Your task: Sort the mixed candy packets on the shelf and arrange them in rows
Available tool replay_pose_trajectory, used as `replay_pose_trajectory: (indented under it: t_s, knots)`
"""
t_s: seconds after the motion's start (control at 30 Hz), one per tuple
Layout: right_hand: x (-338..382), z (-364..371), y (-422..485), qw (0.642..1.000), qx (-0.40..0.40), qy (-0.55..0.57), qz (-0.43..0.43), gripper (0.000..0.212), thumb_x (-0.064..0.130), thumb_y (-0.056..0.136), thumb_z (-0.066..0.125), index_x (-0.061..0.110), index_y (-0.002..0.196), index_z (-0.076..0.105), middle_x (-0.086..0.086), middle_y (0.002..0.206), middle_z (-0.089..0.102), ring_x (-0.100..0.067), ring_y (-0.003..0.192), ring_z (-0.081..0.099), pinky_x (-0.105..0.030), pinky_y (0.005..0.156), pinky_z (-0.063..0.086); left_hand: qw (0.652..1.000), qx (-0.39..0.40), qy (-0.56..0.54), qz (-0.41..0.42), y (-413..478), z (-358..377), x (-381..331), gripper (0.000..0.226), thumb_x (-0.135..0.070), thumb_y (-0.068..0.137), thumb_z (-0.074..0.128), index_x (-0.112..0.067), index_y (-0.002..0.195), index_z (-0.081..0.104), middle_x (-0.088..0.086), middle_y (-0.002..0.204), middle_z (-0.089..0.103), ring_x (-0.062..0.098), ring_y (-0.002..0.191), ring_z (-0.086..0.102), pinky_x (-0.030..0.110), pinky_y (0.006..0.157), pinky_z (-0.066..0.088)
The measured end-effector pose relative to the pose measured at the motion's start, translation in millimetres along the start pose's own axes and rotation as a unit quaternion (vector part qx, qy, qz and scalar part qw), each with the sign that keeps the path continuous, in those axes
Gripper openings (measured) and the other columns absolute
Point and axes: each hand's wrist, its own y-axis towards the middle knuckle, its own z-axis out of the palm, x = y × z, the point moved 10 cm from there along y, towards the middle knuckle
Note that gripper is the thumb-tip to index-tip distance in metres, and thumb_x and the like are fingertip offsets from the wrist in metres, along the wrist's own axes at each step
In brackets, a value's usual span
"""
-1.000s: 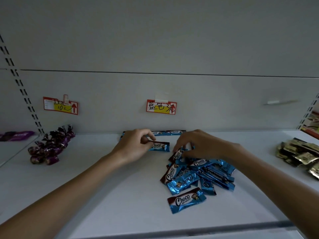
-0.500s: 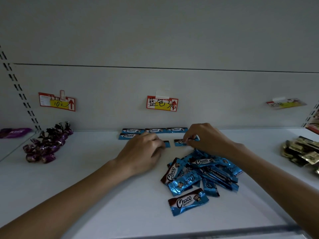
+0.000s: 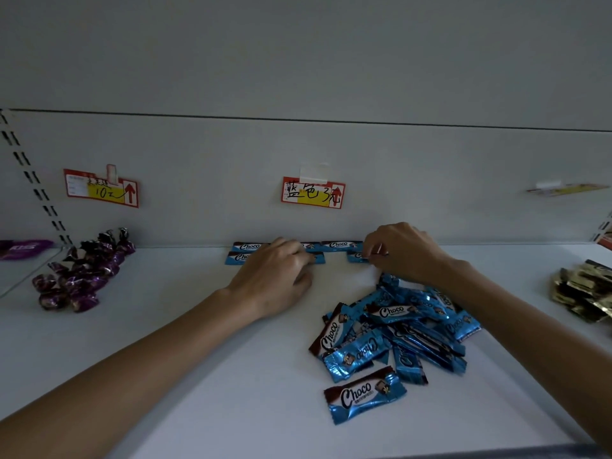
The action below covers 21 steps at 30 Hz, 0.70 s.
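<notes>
A loose pile of blue Choco packets point(image 3: 407, 329) lies on the white shelf point(image 3: 198, 376), with one packet point(image 3: 364, 394) apart at the front. Against the back wall a row of blue Choco packets point(image 3: 337, 245) lies flat, and a second row starts in front of it. My left hand point(image 3: 278, 276) rests knuckles-up on a packet point(image 3: 318, 258) in the second row; its fingertips are hidden. My right hand point(image 3: 400, 251) pinches the end of another blue packet point(image 3: 356, 256) lying to the right in that second row.
Purple wrapped candies point(image 3: 79, 273) are heaped at the left, gold packets point(image 3: 586, 293) at the right edge. Red and yellow price tags point(image 3: 313, 192) hang on the back wall. A purple packet point(image 3: 23, 248) lies on the neighbouring shelf at far left.
Both hands have carried blue packets back from the pile towards the wall and set them down in a second row. The camera has moved closer.
</notes>
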Motion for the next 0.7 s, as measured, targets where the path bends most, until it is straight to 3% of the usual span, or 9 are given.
replay_pose_trajectory:
  t_s: [0.17,0.53,0.7]
  knots:
    - [26,6,5,0.999,-0.012,0.015,-0.039,0.019,0.02,0.094,0.052,0.023,0.104,0.067,0.005,0.112,0.062,-0.013,0.097,0.058,-0.023,0.074,0.043,1.0,-0.006,-0.002,0.0,2,0,1,0.037,-0.028,0.096,0.042,-0.015,0.128,0.055,0.0,0.118,0.055,0.015,0.111,0.045,0.029,0.092,0.04]
    - [26,9,11,0.999,-0.033,0.003,-0.036,0.024,0.022,0.095,0.05,0.025,0.114,0.064,0.001,0.118,0.059,-0.017,0.101,0.057,-0.028,0.079,0.045,1.0,-0.008,0.001,0.011,2,0,-1,0.038,-0.029,0.095,0.043,-0.014,0.13,0.053,0.001,0.121,0.053,0.015,0.114,0.043,0.027,0.092,0.037]
    - [28,9,13,0.998,-0.041,0.01,-0.038,0.025,0.022,0.094,0.051,0.024,0.114,0.065,0.001,0.118,0.059,-0.017,0.1,0.057,-0.027,0.078,0.045,0.999,-0.027,-0.006,0.024,-1,-5,-3,0.033,-0.025,0.094,0.044,-0.01,0.119,0.06,0.004,0.114,0.057,0.019,0.108,0.048,0.031,0.087,0.041]
